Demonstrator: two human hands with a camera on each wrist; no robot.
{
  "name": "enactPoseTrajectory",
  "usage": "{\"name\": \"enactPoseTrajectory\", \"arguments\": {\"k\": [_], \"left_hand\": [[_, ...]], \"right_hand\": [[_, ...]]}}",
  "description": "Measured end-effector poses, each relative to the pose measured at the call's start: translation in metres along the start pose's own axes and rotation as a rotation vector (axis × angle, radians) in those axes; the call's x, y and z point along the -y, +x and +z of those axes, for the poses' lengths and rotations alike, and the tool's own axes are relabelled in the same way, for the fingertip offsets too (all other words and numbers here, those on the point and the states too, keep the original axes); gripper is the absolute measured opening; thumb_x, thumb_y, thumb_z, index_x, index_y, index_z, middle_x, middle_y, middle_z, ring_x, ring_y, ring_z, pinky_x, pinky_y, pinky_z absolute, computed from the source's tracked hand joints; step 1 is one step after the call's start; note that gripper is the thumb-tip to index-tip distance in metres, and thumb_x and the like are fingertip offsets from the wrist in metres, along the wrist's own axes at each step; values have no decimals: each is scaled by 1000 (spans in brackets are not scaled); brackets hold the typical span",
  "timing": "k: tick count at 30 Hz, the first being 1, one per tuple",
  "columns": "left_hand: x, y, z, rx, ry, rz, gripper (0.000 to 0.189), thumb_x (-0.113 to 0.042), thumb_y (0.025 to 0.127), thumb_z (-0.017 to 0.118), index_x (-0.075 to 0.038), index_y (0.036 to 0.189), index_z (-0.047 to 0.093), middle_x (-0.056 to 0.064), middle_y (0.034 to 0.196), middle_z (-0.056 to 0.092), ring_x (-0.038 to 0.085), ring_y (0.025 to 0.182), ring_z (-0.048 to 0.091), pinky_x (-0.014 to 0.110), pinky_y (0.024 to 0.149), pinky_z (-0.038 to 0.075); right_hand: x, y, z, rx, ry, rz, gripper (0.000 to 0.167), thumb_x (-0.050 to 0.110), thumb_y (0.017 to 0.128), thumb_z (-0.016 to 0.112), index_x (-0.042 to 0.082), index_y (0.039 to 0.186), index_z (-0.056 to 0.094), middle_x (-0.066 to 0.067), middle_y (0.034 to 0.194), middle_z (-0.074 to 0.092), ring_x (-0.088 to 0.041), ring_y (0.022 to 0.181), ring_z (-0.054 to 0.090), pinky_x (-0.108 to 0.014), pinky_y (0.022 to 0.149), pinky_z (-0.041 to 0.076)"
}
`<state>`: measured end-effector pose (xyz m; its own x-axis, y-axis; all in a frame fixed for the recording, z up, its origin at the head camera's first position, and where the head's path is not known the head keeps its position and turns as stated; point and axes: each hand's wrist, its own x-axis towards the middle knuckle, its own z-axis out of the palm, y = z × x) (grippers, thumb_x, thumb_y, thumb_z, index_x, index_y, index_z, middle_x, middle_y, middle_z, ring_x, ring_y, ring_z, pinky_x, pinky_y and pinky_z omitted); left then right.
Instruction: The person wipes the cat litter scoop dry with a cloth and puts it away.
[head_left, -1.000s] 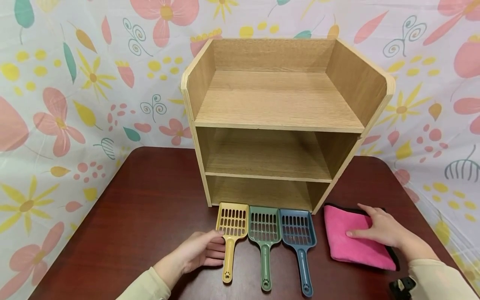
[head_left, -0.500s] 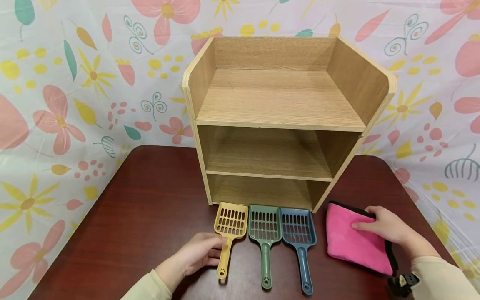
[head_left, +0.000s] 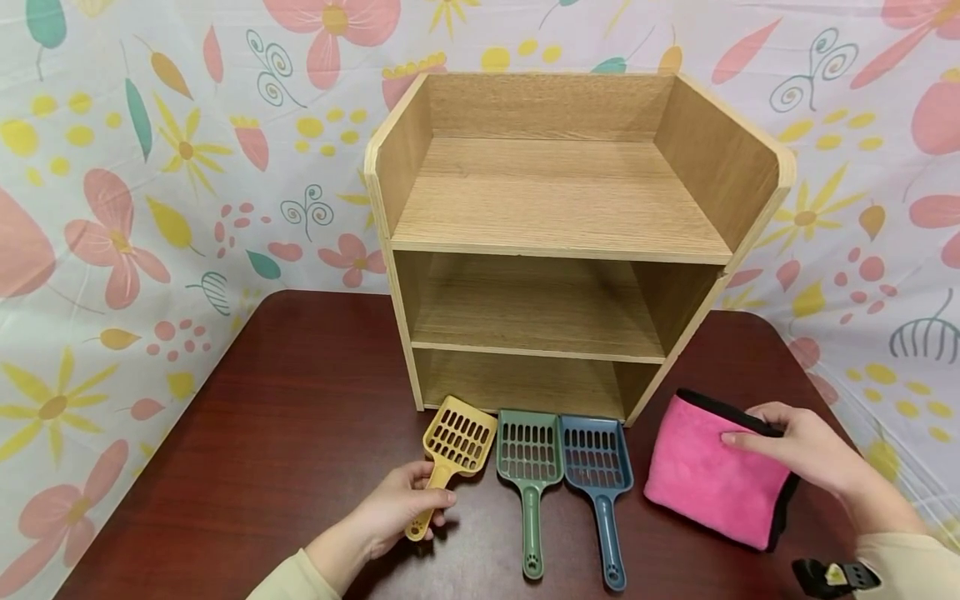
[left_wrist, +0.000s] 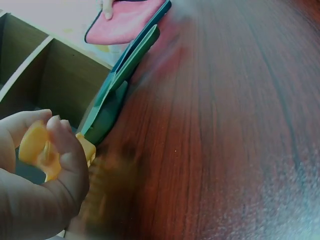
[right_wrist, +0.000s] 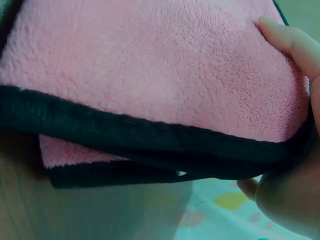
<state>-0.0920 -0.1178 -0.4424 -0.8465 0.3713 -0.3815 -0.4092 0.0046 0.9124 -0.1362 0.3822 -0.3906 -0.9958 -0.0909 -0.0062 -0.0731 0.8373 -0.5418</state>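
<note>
My left hand (head_left: 397,507) grips the handle of a yellow litter scoop (head_left: 447,464), its slotted head angled up to the right. In the left wrist view, thumb and fingers (left_wrist: 70,155) wrap round the yellow handle. To its right lie a green litter scoop (head_left: 531,525) and a blue litter scoop (head_left: 607,533), side by side with handles toward me. My right hand (head_left: 813,450) pinches the top right edge of a folded pink towel (head_left: 712,479) with dark trim. The right wrist view shows the thumb (right_wrist: 285,40) on the towel's fluffy face and its layers hanging slightly apart.
A wooden shelf unit (head_left: 558,200) with bare tiers stands behind the scoops, their heads close to its base. Dark red table (head_left: 300,433) surrounds everything. A floral cloth backdrop (head_left: 187,208) hangs at the back and sides.
My left hand has closed round the yellow scoop's handle and swung it left, turning the scoop. My right hand has gripped the towel's edge and raised and tilted that side.
</note>
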Motion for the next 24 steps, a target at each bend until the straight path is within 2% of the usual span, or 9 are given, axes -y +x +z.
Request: {"name": "enactPoseTrajectory", "arguments": {"k": [3,5,7,9,10,12,14,15,24], "left_hand": [[-1,-2,0,-14,21,9,61,-6,81,65,12,130,36,0,76,57,7,56,49,17,44,41],[-2,-2,-1,-16,19,11,61,-6,80,65,11,131,35,-1,73,56,5,53,46,16,43,39],[-1,-2,-2,-22,12,13,61,-6,81,65,10,131,36,-2,71,55,4,50,43,16,42,36],[-1,-2,-3,-29,4,16,60,-7,81,66,10,131,37,-3,69,54,3,49,41,15,41,34],[-1,-3,-4,-30,-4,18,60,-7,81,66,10,131,37,-3,68,54,3,48,40,15,41,33],[0,-4,-6,-36,-12,23,61,-8,81,67,11,131,38,-3,69,53,2,47,39,14,40,32],[-1,-5,-8,-38,-15,27,62,-10,81,68,11,131,38,-4,70,53,2,47,38,14,40,32],[-2,-6,-9,-36,-17,27,62,-11,81,68,11,131,38,-3,71,53,3,48,37,14,40,31],[-16,-11,-20,9,-2,45,59,-14,84,66,13,130,41,-5,67,49,1,45,39,14,39,31]], "right_hand": [[7,-2,-1,-90,-27,-76,19,34,74,79,20,75,68,7,101,55,19,89,35,-36,87,31],[12,-3,0,-150,-51,-141,22,34,71,82,27,62,64,9,107,49,10,106,36,-55,83,21],[17,-4,1,-187,-46,-199,26,31,69,83,29,57,60,12,110,49,-6,126,37,-69,84,14],[22,-5,1,-198,-45,-211,22,30,70,83,29,62,62,12,111,55,-11,130,39,-53,104,15],[24,-6,0,-189,-34,-202,20,29,72,82,27,65,63,12,104,59,-13,123,47,-39,105,26],[28,-8,-1,-165,-10,-170,16,29,76,79,23,74,65,9,84,62,-1,95,57,-16,82,41],[32,-10,-1,-145,15,-140,15,27,79,76,20,82,64,6,64,56,1,63,48,-17,53,34],[33,-11,-1,-137,29,-133,15,26,80,75,19,84,62,8,58,50,-2,55,41,-22,49,31],[43,-17,-1,-54,181,-64,16,21,90,65,11,101,60,3,67,61,-9,62,53,-23,54,40]]}}
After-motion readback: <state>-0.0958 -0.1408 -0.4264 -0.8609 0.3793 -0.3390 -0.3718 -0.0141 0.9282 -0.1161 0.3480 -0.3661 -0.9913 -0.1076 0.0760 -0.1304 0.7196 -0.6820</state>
